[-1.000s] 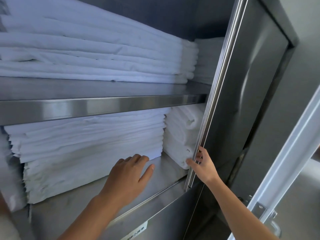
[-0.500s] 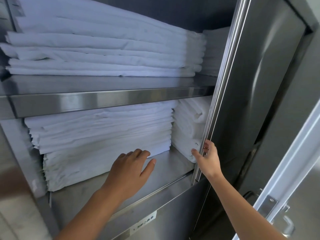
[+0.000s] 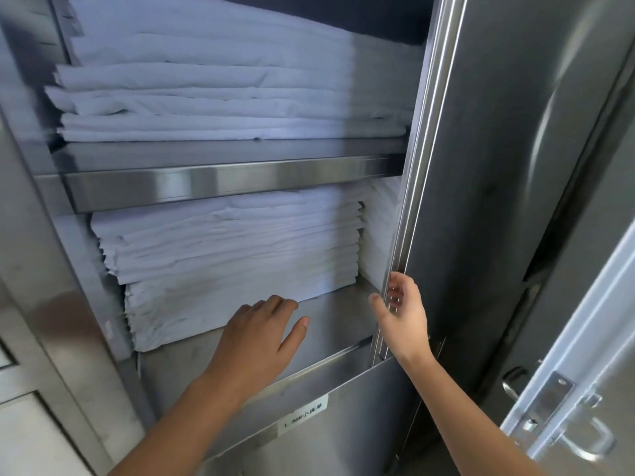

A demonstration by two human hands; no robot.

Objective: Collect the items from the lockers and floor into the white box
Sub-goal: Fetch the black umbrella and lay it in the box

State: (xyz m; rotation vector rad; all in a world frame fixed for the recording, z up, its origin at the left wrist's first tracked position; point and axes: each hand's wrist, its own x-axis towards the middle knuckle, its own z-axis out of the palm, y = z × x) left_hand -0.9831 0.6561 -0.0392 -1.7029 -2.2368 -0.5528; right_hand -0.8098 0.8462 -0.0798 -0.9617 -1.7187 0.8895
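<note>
Since the locker door (image 3: 515,166) on the right of the frame wants to swing back in, I've got my right hand (image 3: 400,316) parked on its steel edge, fingers (image 3: 395,286) loosely curled around the lip and thumb out on the near side, just enough to hold it out of the way. My left hand (image 3: 264,333) is flat and relaxed, not gripping anything, palm down over the bare front strip of the lower shelf (image 3: 336,314) with the fingertips (image 3: 275,302) right up at the bottom edge of the big stack of folded white linens (image 3: 233,255) in the middle of the frame. I reckon that's the spot to slide under the pile so it comes out as one bundle instead of peeling off sheet by sheet. Honestly can't tell from this angle whether my fingertips are actually touching the fabric or just short of it. A smaller folded pile (image 3: 378,235) sits squeezed in next to the door edge, and another stack (image 3: 223,94) fills the upper shelf at the top of the frame. White box isn't anywhere in view, so nothing's gone in from here as far as I can judge. There's a little label (image 3: 304,415) on the panel below, too blurry to read.
</note>
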